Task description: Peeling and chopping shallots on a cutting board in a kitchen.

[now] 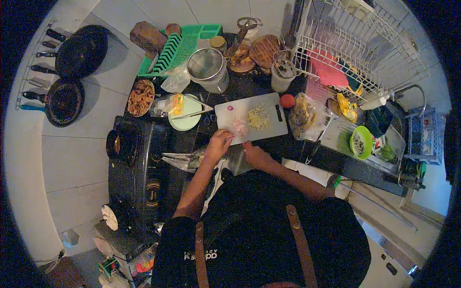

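A white cutting board (225, 108) with a dark handle slot lies before me on the black counter. Chopped pale bits, apparently garlic (258, 117), are spread on its right half. Nearer its front left is a heap of finely chopped pinkish shallot (239, 126), with one small purple shallot (230, 108) behind. My left hand (217, 144) is at the board's front left edge, fingertips pinched around a small pinkish piece, mostly hidden. At the front edge my right hand (257, 156) grips a red handle (246, 144), apparently a knife's; its blade cannot be made out.
Left of the board are metal tongs (192, 112) over a pale green plate (183, 124) and a bowl of brown food pieces (141, 98). A strainer (205, 64) tops a container behind. Rightward lie a red ball-like item (287, 101), a plastic bag (304, 117) and a green bowl (361, 143).
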Tool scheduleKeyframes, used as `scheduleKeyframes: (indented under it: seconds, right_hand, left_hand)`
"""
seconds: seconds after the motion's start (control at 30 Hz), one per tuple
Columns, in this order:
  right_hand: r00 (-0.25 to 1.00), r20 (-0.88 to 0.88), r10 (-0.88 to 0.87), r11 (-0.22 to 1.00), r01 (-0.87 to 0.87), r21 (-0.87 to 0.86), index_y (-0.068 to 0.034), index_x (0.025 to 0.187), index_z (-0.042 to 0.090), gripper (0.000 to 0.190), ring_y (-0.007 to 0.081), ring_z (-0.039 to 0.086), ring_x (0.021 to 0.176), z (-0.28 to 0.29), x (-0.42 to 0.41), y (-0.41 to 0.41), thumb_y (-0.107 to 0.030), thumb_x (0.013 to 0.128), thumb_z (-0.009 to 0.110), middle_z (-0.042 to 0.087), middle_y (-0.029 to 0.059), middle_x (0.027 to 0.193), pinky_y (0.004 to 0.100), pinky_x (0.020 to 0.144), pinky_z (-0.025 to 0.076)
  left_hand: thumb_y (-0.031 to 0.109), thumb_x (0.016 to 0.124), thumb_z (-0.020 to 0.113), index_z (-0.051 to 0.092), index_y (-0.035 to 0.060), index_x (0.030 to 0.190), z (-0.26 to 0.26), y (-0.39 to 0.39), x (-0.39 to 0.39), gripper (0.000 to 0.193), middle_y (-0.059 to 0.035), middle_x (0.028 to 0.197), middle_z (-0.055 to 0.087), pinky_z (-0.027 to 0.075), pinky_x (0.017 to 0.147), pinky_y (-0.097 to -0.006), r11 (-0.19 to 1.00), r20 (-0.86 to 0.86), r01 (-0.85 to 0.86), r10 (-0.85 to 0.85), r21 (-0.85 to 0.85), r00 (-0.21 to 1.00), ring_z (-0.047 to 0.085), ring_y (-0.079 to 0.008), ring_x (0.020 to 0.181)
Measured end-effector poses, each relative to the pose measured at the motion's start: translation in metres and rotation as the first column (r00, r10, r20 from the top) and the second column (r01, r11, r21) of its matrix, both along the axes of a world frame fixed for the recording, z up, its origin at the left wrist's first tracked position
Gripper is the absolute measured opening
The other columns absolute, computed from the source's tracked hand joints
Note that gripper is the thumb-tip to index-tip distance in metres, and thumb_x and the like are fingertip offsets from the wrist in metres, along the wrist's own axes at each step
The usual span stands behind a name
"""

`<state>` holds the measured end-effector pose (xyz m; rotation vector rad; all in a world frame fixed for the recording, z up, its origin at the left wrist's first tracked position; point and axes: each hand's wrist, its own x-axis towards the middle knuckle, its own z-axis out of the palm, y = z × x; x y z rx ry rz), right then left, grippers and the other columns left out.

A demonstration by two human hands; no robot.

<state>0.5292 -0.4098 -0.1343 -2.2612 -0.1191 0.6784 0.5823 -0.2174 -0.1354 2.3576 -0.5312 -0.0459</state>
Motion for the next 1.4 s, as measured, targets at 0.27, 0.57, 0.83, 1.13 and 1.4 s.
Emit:
scheduleKeyframes:
  seconds: [0.27, 0.57, 0.83, 1.13, 1.4]
  right_hand:
    - [0.997, 0.071, 0.032, 0.992, -0.040, 0.118, 0.001, 0.111, 0.039, 0.031, 0.0512, 0.059, 0.079, 0.006, -0.003, -0.013, -0.023, 0.092, 0.046, 0.060, 0.0330, 0.080, 0.0612, 0.069, 0.045]
    - [0.999, 0.031, 0.029, 0.998, -0.031, 0.060, -0.002, 0.106, 0.044, 0.028, 0.0475, 0.060, 0.085, -0.008, 0.002, -0.017, -0.025, 0.091, 0.050, 0.062, 0.0283, 0.088, 0.0576, 0.072, 0.045]
    - [0.941, 0.302, -0.152, 0.921, 0.024, 0.388, -0.003, 0.106, 0.055, 0.031, 0.0304, 0.058, 0.063, 0.071, 0.021, -0.018, -0.027, 0.085, 0.061, 0.059, 0.0159, 0.073, 0.0405, 0.060, 0.045]
    - [0.811, 0.562, -0.163, 0.890, -0.124, 0.438, -0.005, 0.095, 0.068, 0.024, 0.0124, 0.044, 0.053, 0.181, 0.043, -0.008, -0.024, 0.081, 0.067, 0.052, 0.0053, 0.061, 0.0291, 0.051, 0.036]
    - [0.790, 0.583, -0.191, 0.891, -0.109, 0.440, -0.004, 0.090, 0.070, 0.025, 0.0074, 0.039, 0.051, 0.238, 0.028, 0.005, -0.026, 0.079, 0.073, 0.046, 0.0025, 0.056, 0.0265, 0.048, 0.031]
  left_hand:
    - [0.008, 0.079, 0.068, 0.065, 0.0028, 0.091, -0.006, 0.005, -0.011, 0.013, -0.0133, 0.097, 0.064, 0.049, 0.084, -0.0366, 0.995, 0.103, -0.003, 0.014, -0.100, 0.995, 0.061, -0.0304, 0.096]
    - [0.003, 0.076, 0.070, 0.064, 0.0031, 0.091, -0.010, 0.000, -0.015, 0.016, -0.0121, 0.090, 0.065, 0.050, 0.078, -0.0322, 0.946, -0.025, -0.184, 0.184, -0.266, 0.983, 0.065, -0.0255, 0.085]
    - [-0.004, 0.075, 0.072, 0.063, 0.0013, 0.096, 0.045, -0.008, -0.024, 0.024, -0.0081, 0.101, 0.063, 0.049, 0.077, -0.0225, 0.682, -0.252, -0.305, 0.180, -0.665, 0.951, 0.063, -0.0123, 0.089]
    - [-0.007, 0.075, 0.070, 0.067, -0.0008, 0.095, 0.184, -0.016, -0.034, 0.021, -0.0106, 0.101, 0.065, 0.052, 0.077, -0.0257, 0.809, 0.066, -0.166, 0.245, -0.564, 0.967, 0.065, -0.0126, 0.087]
    - [-0.005, 0.071, 0.073, 0.069, 0.0000, 0.091, 0.228, -0.009, -0.050, 0.021, -0.0125, 0.099, 0.068, 0.053, 0.082, -0.0288, 0.875, 0.283, -0.159, 0.313, -0.458, 0.907, 0.066, -0.0187, 0.089]
